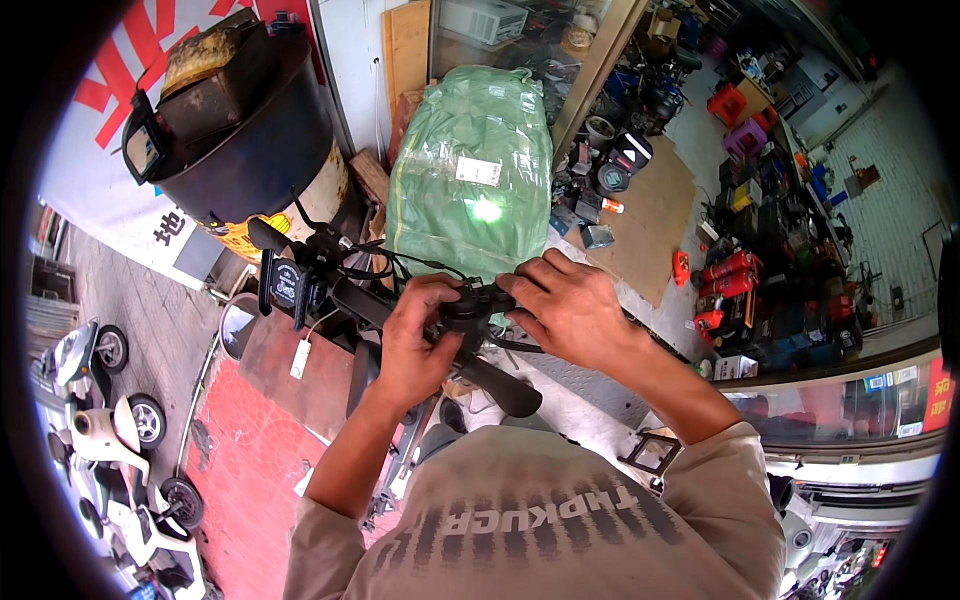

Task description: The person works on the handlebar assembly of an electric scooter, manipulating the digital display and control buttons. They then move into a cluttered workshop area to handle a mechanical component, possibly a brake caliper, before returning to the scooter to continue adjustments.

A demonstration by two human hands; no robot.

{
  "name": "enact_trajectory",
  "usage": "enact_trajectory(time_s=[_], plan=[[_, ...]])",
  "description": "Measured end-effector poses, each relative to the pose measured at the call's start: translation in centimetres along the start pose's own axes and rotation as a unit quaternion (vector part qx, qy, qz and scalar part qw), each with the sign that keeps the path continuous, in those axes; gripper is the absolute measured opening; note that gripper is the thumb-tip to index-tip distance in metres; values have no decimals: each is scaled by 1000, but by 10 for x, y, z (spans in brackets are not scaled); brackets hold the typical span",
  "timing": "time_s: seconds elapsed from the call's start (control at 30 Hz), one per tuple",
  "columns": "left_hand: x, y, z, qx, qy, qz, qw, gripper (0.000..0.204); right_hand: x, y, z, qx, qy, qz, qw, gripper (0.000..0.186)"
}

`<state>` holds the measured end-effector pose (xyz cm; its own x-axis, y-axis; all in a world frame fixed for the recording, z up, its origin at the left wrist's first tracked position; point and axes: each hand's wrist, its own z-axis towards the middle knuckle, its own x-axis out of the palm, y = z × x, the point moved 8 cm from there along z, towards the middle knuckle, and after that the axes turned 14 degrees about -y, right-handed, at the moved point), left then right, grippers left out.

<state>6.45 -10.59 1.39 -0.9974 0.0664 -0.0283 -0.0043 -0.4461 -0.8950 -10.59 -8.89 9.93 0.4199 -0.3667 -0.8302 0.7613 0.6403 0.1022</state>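
- Black plastic is what both hands meet on: a small switch block (pixel 468 308) fixed on a handlebar (pixel 400 325), in the middle of the scene.
- The left hand (pixel 415 345) is closed around the bar and the near-left side of the block, with the thumb on top.
- The right hand (pixel 568 305) lies over the right side of the block, with the fingers bent down on it; whether they really pinch it I cannot tell.
- The rubber grip (pixel 500 387) at the end of the bar points toward the person, just under both hands.
- To the left on the bar sit a dark display (pixel 285 285) and a lever (pixel 268 235); thin black cables (pixel 400 262) run between them and the block.
- Just behind the hands, farther away, stands a big green bundle (pixel 470 170) wrapped in plastic, with a white label.
- Far left there is a dark round tub (pixel 250 140) on a drum.
- At the near left, white scooters (pixel 110 430) stand on the pavement.
- Far right, many machine parts lie on the shop floor (pixel 650 200).
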Motion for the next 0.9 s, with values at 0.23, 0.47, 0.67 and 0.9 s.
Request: enact_trajectory(time_s=[0.23,0.47,0.67,0.9], plan=[[-3,-10,2,15,12,121,992,61,6,1,-9,-30,-101,30,994,49],[31,-73,34,224,121,392,884,62,5,5,-7,-22,-112,33,993,45],[45,-62,49,217,182,427,859,48,-3,3,-2,-2,-116,31,993,41],[54,-68,57,240,195,443,842,44,-6,-1,-4,24,-140,8,990,35]])
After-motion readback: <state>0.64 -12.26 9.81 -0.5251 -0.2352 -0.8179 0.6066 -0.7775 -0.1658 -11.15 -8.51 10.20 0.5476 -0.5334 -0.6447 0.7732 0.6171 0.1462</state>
